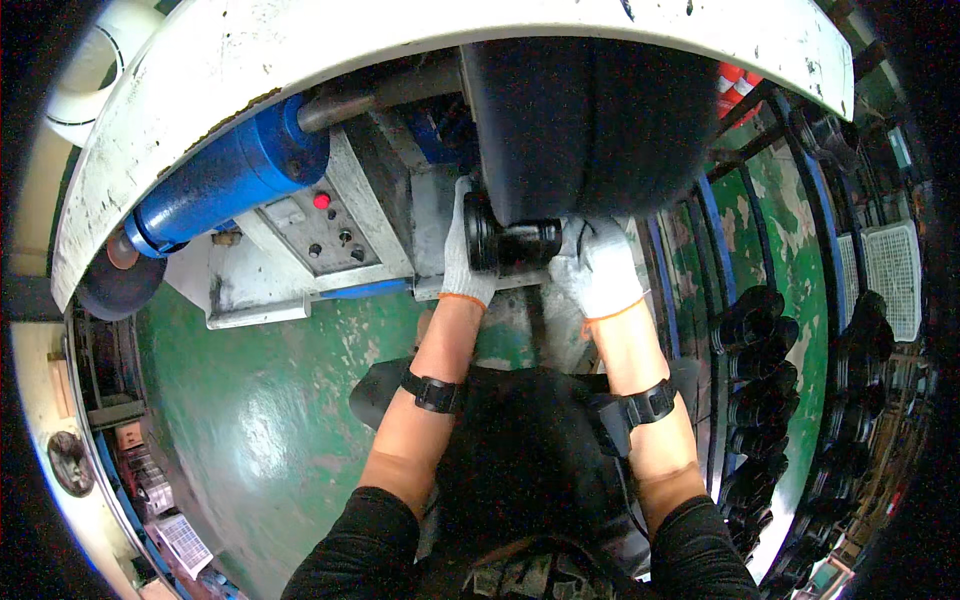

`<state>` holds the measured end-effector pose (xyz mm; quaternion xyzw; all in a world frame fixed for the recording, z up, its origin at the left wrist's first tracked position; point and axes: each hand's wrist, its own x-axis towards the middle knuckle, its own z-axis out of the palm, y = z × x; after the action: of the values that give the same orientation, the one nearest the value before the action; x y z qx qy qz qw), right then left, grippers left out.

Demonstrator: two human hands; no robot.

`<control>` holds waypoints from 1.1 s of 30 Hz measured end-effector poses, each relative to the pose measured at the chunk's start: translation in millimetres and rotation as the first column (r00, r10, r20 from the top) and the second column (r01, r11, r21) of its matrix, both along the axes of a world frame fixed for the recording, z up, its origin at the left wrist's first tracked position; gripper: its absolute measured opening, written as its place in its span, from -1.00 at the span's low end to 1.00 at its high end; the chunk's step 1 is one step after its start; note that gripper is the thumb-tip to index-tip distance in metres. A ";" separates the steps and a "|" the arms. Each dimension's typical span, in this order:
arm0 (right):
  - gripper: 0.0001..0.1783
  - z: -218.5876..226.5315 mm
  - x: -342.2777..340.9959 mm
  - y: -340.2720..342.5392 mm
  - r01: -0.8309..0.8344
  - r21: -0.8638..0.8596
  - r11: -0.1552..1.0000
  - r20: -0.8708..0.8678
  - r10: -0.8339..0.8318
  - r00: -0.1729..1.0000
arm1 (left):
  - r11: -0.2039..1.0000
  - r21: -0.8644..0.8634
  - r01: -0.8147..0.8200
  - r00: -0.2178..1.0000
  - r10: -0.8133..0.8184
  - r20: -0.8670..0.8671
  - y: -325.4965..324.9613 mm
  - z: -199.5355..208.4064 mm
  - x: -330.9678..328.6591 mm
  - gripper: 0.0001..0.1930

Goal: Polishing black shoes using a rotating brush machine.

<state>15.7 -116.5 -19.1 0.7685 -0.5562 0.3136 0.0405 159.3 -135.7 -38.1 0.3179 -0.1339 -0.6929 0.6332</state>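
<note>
In front of me is a black flanged part (518, 242), a wide round disc with a short ribbed cylinder to its right. My left hand (466, 250), in a white knit glove with an orange cuff, is closed around the disc side, its fingers pointing up along the disc's edge. At the cylinder's free end, my right hand (602, 270), gloved alike, is closed, with its fingertips partly hidden. Just above the part is a large, broad black wheel (590, 125); the part sits at its lower edge and seems to touch it.
A white curved guard (400, 22) arches over the wheel. At left are a blue cylinder (225, 175) and a control panel (335, 232) with a red button. Racks hold several black parts (765, 320) at right, beside a white basket (893, 280). The floor (270, 400) is worn green.
</note>
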 end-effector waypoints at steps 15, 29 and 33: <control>-0.90 1.8 0.2 -1.3 -0.179 0.165 0.970 0.173 0.150 0.973 | 0.984 0.177 0.031 0.916 -0.099 0.388 -3.2 -9.3 22.1 -0.24; -0.73 -9.3 -20.4 -19.3 -0.139 -0.040 0.989 0.098 0.143 0.985 | 0.889 -0.112 0.443 0.609 -0.207 0.765 16.8 2.9 11.6 -0.38; -0.60 -6.8 -32.1 -15.5 -0.064 0.267 0.961 0.124 0.032 0.992 | 0.730 -0.171 0.661 0.221 0.028 0.975 26.4 23.6 9.1 -0.40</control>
<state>-16.5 -132.0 -25.8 0.7601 -0.5766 0.2806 -0.1055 168.4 -109.3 -14.6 0.4190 -0.7407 -0.4148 0.3220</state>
